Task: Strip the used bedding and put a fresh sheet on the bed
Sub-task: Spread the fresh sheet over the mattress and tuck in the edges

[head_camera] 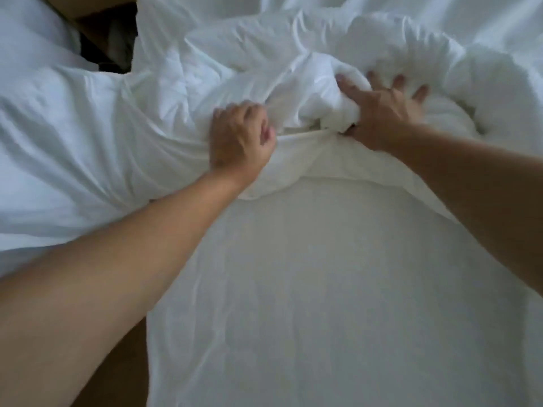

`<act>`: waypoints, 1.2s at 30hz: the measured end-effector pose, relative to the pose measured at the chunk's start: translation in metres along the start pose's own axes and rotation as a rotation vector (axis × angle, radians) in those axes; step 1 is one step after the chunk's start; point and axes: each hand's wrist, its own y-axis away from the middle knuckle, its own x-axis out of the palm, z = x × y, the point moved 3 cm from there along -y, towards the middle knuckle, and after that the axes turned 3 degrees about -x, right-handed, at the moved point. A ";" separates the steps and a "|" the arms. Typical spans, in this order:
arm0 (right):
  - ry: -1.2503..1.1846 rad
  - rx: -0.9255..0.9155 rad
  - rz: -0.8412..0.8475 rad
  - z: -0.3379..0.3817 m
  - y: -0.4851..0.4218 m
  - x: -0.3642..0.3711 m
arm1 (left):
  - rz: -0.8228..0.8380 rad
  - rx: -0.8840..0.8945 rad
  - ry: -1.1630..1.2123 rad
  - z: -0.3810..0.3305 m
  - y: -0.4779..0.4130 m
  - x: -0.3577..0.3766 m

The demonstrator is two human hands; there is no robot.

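Bed (pixel 308 289) lies bared across the lower frame, with the used bedding (pixel 293 80) bunched at upper centre. At centre the left hand (pixel 241 139) is clenched round its hem (pixel 302 136); the right hand (pixel 379 113), thumb over a fold and fingers (pixel 398 81) dug in, grasps the wad. Judged risk: the loose left portion drags or slips free, as both grips hold little cloth.

The crumpled soft fabric bedding (pixel 317 83) bunched in the fingers (pixel 351 89) is plain bright white. On the wrist side of the fingers, the flat smooth cloth sheet (pixel 308 289) is plain greyish off-white.
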 end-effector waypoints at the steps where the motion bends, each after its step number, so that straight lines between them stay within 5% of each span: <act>1: -0.020 -0.007 0.067 -0.007 -0.015 0.006 | 0.156 0.116 0.001 -0.009 0.029 0.011; 3: -0.052 -0.070 0.141 -0.012 -0.030 0.021 | 0.472 0.204 -0.126 -0.022 0.071 0.033; 9: -0.101 -0.111 0.183 -0.019 -0.042 0.042 | 0.315 0.056 -0.354 -0.036 0.045 0.057; 21: -0.048 -0.073 0.172 0.005 0.015 0.029 | 0.400 -0.153 -0.433 -0.001 0.048 0.009; 26: 0.058 -0.192 -0.004 0.036 0.065 0.018 | 0.757 -0.045 -0.177 0.004 0.090 -0.011; 29: 0.035 -0.198 -0.193 0.069 0.104 0.016 | 0.769 0.031 0.050 -0.014 0.126 -0.043; 32: -0.135 -0.437 -0.535 0.118 0.154 0.015 | 0.693 0.051 0.125 -0.016 0.146 -0.073; 34: -0.272 -0.720 -0.449 0.142 0.180 0.023 | 0.604 0.110 0.125 -0.012 0.157 -0.088; 36: -0.251 -0.760 -0.339 0.143 0.191 0.030 | 0.541 0.131 0.144 -0.007 0.166 -0.099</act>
